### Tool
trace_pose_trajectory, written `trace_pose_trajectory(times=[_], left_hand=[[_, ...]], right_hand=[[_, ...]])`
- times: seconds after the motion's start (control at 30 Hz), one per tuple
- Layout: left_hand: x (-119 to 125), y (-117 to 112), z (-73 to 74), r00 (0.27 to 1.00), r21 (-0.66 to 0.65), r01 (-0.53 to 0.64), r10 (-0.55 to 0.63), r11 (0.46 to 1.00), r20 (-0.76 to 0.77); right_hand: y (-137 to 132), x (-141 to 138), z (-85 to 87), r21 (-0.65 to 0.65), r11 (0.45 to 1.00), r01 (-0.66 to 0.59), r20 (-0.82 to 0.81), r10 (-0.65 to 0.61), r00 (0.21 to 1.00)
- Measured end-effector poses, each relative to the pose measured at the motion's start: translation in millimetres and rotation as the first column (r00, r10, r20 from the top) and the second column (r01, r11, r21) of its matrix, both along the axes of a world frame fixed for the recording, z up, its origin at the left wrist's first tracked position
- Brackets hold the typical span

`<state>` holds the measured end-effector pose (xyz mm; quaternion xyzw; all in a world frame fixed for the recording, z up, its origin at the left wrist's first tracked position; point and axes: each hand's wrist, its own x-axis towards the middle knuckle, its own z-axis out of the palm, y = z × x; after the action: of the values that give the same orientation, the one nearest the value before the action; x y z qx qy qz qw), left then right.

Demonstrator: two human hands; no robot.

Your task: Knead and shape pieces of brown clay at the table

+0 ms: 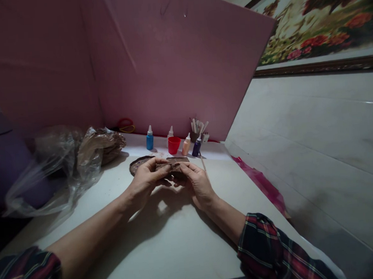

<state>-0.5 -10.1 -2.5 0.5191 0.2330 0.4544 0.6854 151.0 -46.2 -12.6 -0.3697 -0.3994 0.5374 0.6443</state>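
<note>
Between my two hands is a piece of brown clay (175, 168), raised a little above the white table and casting a shadow on it. My left hand (148, 176) pinches its left end between thumb and fingers. At the other end, the fingertips of my right hand (199, 184) are closed on the same clay. Partly behind my left hand lies a dark-rimmed flat brown shape (134, 166) with pale spots. Another flat brown slab (184, 159) shows just behind the clay. My fingers hide part of the piece.
Behind stand a blue bottle (149, 140), a red cup (174, 145), a peach bottle (186, 146), a dark blue bottle (197, 147) and a holder with tools (198, 130). A thin stick (203, 163) lies right. Plastic-wrapped clay (106, 146) sits left, before a pink panel (175, 64).
</note>
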Motion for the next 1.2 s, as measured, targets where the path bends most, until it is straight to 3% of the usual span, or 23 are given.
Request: trace_pose_trajectory(times=[0.27, 0.57, 0.7, 0.77, 0.9, 0.93, 0.97, 1.0, 1.03, 1.1, 1.13, 1.2], left_hand=[[0, 0, 2.9, 0.969, 0.105, -0.092, 0.113, 0.990, -0.218], [3, -5, 12.4, 0.967, 0.124, -0.105, 0.130, 0.987, -0.219], [3, -5, 9.7, 0.942, 0.271, -0.120, 0.195, 0.955, -0.271], [3, -5, 7.1, 0.907, 0.451, -0.118, 0.281, 0.885, -0.313], [0, -4, 3.7, 0.784, 0.802, -0.054, 0.523, 0.594, -0.334], [-2, -3, 3.7, 0.765, 0.832, -0.044, 0.555, 0.553, -0.328], [-3, -2, 4.3, 0.760, 0.834, -0.055, 0.565, 0.550, -0.322], [-4, -1, 5.5, 0.769, 0.800, -0.092, 0.553, 0.593, -0.320], [-5, 0, 7.1, 0.793, 0.727, -0.146, 0.519, 0.671, -0.320], [-6, 1, 11.2, 0.864, 0.449, -0.250, 0.407, 0.858, -0.296], [-7, 1, 13.3, 0.904, 0.302, -0.261, 0.342, 0.917, -0.256], [-7, 0, 16.6, 0.964, 0.086, -0.210, 0.221, 0.974, -0.149]], right_hand=[[-3, 2, -1.1, 0.089, 0.996, 0.006, 0.197, -0.024, 0.980], [-2, 2, -2.3, 0.102, 0.995, 0.012, 0.247, -0.037, 0.968], [-4, 0, 0.2, 0.128, 0.991, 0.048, 0.313, -0.086, 0.946], [-6, -1, 1.2, 0.143, 0.988, 0.063, 0.355, -0.110, 0.928], [-8, -3, 2.6, 0.215, 0.970, 0.114, 0.457, -0.203, 0.866], [-8, -3, 2.9, 0.235, 0.962, 0.137, 0.473, -0.236, 0.849], [-7, -2, 3.1, 0.252, 0.954, 0.164, 0.474, -0.269, 0.838], [-6, 0, 3.2, 0.260, 0.946, 0.193, 0.455, -0.296, 0.839], [-4, 3, 3.1, 0.256, 0.940, 0.223, 0.415, -0.316, 0.853], [1, 8, 1.7, 0.209, 0.943, 0.260, 0.295, -0.314, 0.902], [4, 10, 0.6, 0.164, 0.957, 0.241, 0.239, -0.276, 0.931], [7, 11, -1.9, 0.098, 0.981, 0.165, 0.178, -0.181, 0.967]])
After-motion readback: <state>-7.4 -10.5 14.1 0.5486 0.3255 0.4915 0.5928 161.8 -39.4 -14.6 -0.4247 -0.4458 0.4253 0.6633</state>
